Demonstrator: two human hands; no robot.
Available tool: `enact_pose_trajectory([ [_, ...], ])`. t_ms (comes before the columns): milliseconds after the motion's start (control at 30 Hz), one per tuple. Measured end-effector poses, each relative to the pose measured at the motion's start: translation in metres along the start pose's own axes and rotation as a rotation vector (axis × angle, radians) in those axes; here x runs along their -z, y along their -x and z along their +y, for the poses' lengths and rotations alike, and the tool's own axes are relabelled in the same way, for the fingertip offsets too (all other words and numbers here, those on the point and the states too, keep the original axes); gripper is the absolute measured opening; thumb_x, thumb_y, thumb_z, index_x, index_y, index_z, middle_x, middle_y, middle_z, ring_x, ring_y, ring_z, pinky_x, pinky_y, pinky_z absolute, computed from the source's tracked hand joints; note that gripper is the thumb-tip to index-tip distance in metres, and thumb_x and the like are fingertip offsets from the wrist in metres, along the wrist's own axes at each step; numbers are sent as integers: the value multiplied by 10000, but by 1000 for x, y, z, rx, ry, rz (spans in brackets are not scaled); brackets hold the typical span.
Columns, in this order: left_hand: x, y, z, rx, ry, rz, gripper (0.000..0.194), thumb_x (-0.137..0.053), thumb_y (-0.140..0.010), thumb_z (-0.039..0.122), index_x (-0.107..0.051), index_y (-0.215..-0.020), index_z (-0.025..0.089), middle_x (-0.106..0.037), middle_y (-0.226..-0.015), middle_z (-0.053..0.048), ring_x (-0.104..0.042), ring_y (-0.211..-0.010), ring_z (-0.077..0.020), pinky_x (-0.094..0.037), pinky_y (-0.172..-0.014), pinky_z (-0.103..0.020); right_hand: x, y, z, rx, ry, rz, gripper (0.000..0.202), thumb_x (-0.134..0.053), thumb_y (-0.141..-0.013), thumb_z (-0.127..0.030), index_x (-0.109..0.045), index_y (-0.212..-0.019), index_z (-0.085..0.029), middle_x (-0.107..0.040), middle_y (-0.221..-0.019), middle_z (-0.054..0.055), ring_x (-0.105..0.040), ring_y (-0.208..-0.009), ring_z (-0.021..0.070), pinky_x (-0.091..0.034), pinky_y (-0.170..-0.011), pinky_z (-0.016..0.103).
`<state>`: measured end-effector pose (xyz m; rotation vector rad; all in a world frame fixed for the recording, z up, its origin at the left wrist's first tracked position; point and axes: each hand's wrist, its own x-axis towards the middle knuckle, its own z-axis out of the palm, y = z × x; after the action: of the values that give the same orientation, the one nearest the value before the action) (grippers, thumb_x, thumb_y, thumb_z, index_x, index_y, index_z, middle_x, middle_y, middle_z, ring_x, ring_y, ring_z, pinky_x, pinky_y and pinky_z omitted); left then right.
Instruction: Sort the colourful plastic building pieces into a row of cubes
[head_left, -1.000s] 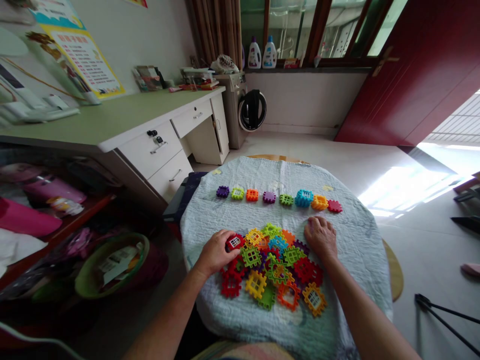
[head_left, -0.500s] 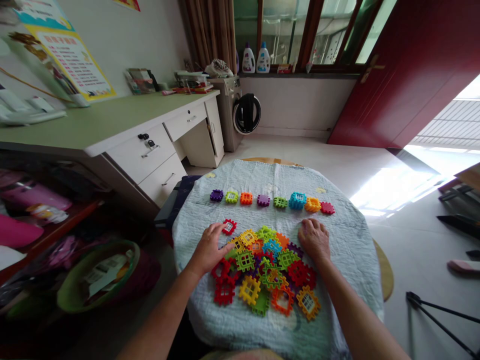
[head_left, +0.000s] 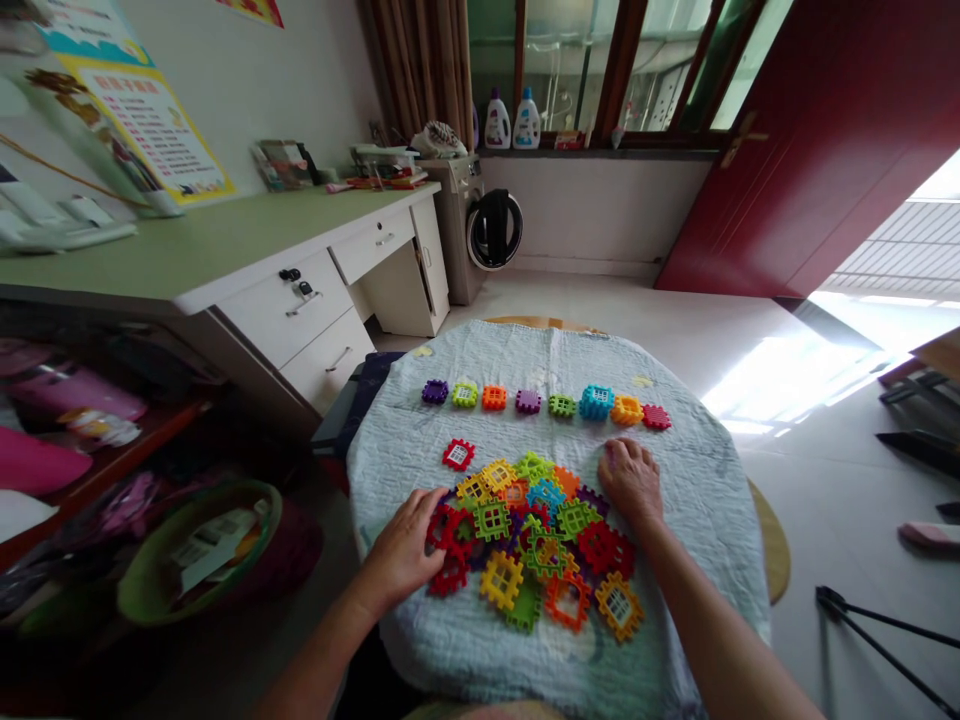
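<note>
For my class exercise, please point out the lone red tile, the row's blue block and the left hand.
Lone red tile (head_left: 459,455): head view, pale centre.
Row's blue block (head_left: 597,402): head view, middle.
Left hand (head_left: 405,543): head view, its back.

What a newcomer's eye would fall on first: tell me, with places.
Probably the heap of multicoloured, notched plastic squares between the left hand and right hand, on the pale blue cloth. Beyond it, a row of small, bright plastic blocks crosses the cloth, and one red, notched plastic square with a white window lies between row and heap. The large dark red door stands out at upper right.
</note>
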<state>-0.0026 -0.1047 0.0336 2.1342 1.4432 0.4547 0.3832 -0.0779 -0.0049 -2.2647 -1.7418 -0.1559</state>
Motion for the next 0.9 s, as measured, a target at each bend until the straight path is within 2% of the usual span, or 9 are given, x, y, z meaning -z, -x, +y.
enact_pose_trajectory([
  [133,9,-5,4,4,42,-18,549,-571,-662,98,-568,-1200,207,-593,-1141,-77,-575,-1108,-226,-454,-1009,-368,0,0,0,6,-2,11,252,-487,-910,-286,-605,-1119,-210,-598,-1181,80,-501,-1019,232,-345,-841,353],
  [300,21,-12,5,38,113,-1,303,-536,-791,169,-641,-1074,202,-648,-1046,-55,-634,-931,-184,-509,-872,-323,1,0,0,6,-1,4,260,-485,-911,-285,-603,-1127,-201,-598,-1190,83,-501,-1027,234,-343,-847,356],
  [467,26,-34,7,12,88,244,208,-482,-870,204,-666,-965,203,-683,-955,-44,-635,-914,-185,-504,-838,-316,0,-1,1,5,4,-4,264,-485,-912,-291,-604,-1129,-200,-601,-1191,85,-504,-1021,239,-338,-848,361],
  [600,19,-60,10,-9,-109,394,235,-459,-902,187,-665,-1011,217,-673,-1014,-63,-613,-972,-203,-480,-894,-339,-1,-1,1,4,4,4,262,-493,-906,-288,-607,-1126,-204,-603,-1181,82,-503,-1017,236,-339,-838,355],
  [667,13,-70,10,11,-243,385,253,-456,-900,162,-662,-1039,212,-663,-1047,-81,-597,-995,-223,-465,-911,-356,-1,-1,1,3,5,9,261,-502,-899,-284,-607,-1125,-208,-604,-1172,79,-502,-1013,234,-339,-830,350],
  [733,5,-76,10,37,-320,316,243,-507,-881,173,-650,-1074,208,-650,-1052,-88,-593,-986,-233,-466,-897,-354,-1,-1,1,2,4,13,258,-507,-894,-279,-608,-1121,-209,-606,-1164,80,-500,-1006,232,-337,-821,348],
  [833,-2,-78,7,26,-264,205,293,-607,-844,270,-616,-1131,213,-625,-1056,-70,-605,-953,-214,-484,-868,-321,-1,-1,1,1,-4,13,257,-496,-901,-280,-607,-1122,-209,-604,-1170,81,-497,-1009,231,-330,-824,347],
  [900,-2,-78,4,-1,-188,193,341,-635,-827,330,-607,-1147,214,-610,-1056,-62,-605,-958,-210,-488,-885,-321,-1,-1,0,-2,-8,8,262,-489,-905,-283,-602,-1129,-209,-602,-1180,78,-496,-1018,232,-326,-831,347],
])
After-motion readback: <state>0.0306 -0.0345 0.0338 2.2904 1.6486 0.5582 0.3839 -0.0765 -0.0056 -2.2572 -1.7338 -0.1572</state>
